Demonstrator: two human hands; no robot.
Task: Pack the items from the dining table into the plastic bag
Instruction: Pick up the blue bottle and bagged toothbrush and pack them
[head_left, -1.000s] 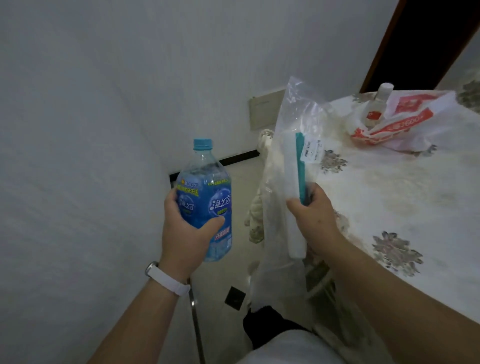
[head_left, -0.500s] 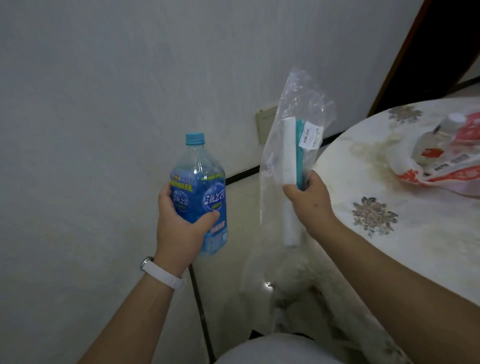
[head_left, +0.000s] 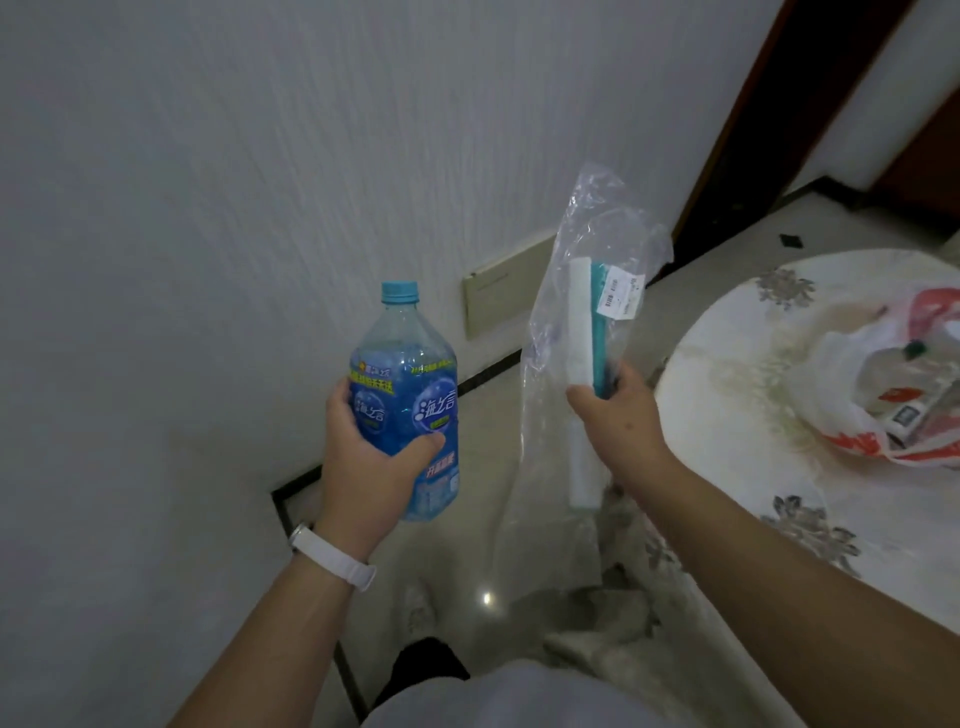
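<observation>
My left hand (head_left: 363, 457) grips a blue plastic bottle (head_left: 405, 400) with a light-blue cap, held upright over the floor. My right hand (head_left: 618, 415) grips a white-and-teal brush (head_left: 584, 332) sealed in a clear plastic wrapper (head_left: 571, 234), also upright, left of the table. On the round dining table (head_left: 737, 395) at the right lies a white plastic bag (head_left: 852, 415) with red print. Its mouth is open, and a few small items show inside it.
A white wall fills the left and back, with a beige wall plate (head_left: 504, 296) low on it. A dark door frame (head_left: 737, 130) stands at the back right. The floral tablecloth hangs over the table edge near my legs.
The view has swung left and down, so the table and bag sit further right. Both hands keep their holds; the bottle and the wrapped brush stay upright.
</observation>
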